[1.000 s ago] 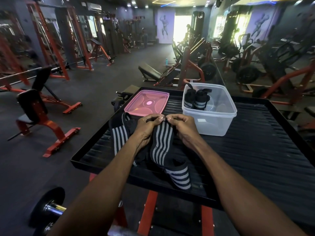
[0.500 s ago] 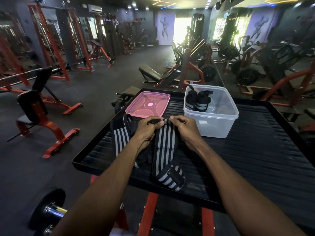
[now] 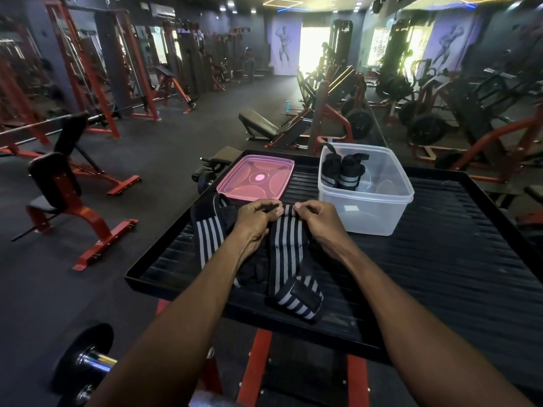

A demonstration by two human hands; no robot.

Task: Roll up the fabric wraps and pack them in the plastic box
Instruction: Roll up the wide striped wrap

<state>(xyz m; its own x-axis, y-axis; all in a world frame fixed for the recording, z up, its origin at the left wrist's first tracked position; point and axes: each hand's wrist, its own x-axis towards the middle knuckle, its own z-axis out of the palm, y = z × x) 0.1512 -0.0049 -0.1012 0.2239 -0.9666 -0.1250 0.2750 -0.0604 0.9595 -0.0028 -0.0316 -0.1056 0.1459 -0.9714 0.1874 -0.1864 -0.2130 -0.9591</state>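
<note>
the wrap lies on the tray, its far end pinched between your left hand and right hand, fingers curled on it. two rolled wraps stand in the box; the lid lies left of it.

Head-worn view, forward and down.

Black wrap with grey lengthwise stripes under the fingers, a second striped wrap to their left, pink see-through lid beyond them, clear box holding black rolls banded grey, black ribbed bench
</note>
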